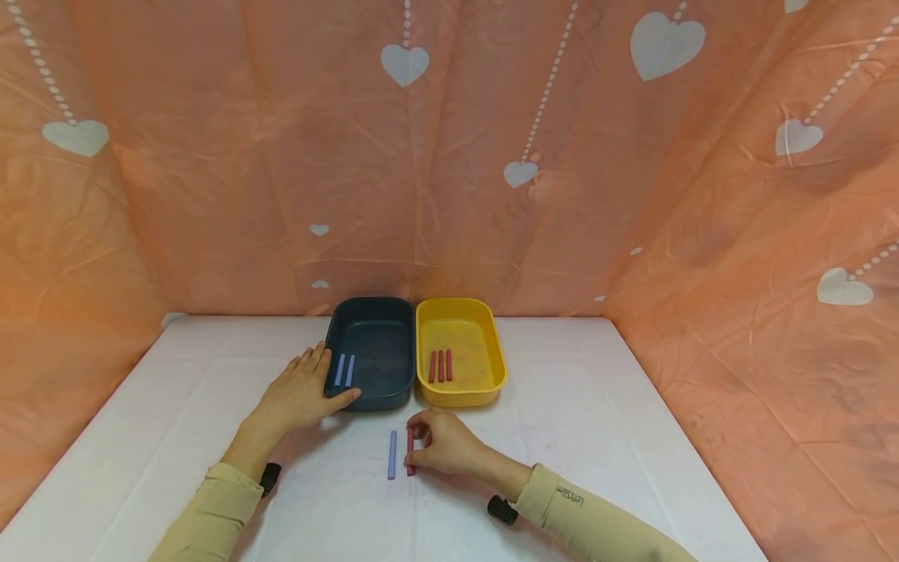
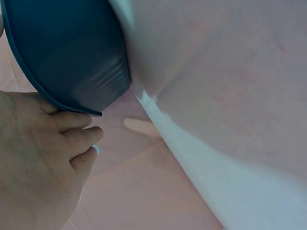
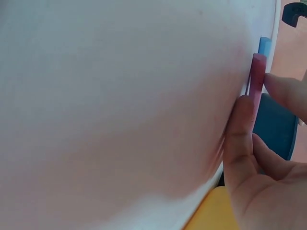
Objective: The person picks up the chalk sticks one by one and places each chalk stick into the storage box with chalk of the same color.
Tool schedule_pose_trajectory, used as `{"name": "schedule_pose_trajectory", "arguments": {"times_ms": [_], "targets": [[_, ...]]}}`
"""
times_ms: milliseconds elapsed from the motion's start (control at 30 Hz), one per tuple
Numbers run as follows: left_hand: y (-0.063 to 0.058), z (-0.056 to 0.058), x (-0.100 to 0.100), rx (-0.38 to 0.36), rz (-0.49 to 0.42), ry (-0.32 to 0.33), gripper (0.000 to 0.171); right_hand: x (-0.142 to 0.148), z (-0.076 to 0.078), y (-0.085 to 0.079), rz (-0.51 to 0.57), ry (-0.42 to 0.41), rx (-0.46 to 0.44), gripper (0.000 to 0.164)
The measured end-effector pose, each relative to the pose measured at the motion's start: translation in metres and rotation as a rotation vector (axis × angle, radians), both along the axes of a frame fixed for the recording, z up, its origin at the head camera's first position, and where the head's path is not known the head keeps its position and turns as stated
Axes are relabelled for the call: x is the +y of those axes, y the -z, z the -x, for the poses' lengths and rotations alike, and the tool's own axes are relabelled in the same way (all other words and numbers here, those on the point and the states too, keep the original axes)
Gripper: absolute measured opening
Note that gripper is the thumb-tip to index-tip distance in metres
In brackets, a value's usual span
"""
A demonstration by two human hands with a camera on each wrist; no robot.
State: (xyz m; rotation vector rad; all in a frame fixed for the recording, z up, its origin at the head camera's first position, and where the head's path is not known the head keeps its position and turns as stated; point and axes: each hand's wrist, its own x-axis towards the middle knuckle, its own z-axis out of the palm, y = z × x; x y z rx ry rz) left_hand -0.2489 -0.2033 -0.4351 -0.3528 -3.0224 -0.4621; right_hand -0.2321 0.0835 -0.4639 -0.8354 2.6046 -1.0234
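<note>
My right hand (image 1: 449,443) pinches a red chalk stick (image 1: 410,445) near the table surface, thumb at its near end and fingers toward the far end. In the right wrist view the red stick (image 3: 257,72) shows between thumb and fingers. A blue-violet chalk stick (image 1: 392,455) lies just left of it on the table. My left hand (image 1: 298,394) rests on the front left corner of the dark blue tray (image 1: 379,403), fingers along its left rim, thumb over the front. Two blue-violet sticks (image 1: 345,371) lie inside that tray.
Beside the dark tray, on its right, stands a yellow tray (image 1: 463,399) with three red sticks (image 1: 441,366) in it. Both trays are near the back edge of the white table (image 1: 562,437). Orange cloth (image 1: 449,195) with white hearts hangs around the back and sides.
</note>
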Motion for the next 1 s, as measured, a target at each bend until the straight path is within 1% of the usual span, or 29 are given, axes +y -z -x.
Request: {"name": "schedule_pose_trajectory", "arguments": {"times_ms": [233,533,767,1000], "targets": [[0.0014,-0.0002,0.0005,0.000,0.002,0.002,0.109,-0.0011,0.0009,0.0042,0.064,0.009,-0.050,0.047],[0.0009,0.0001,-0.0002,0.001,0.004,0.005,0.109,-0.0052,-0.0044,0.0002,0.172,0.041,-0.154,0.043],[0.0004,0.0012,-0.0004,-0.010,0.009,0.002,0.109,-0.0071,-0.0069,0.0015,0.238,0.037,-0.184,0.039],[-0.0002,0.0001,0.0001,-0.008,0.010,0.002,0.109,-0.0077,-0.0072,0.0039,0.250,0.048,-0.188,0.039]]}}
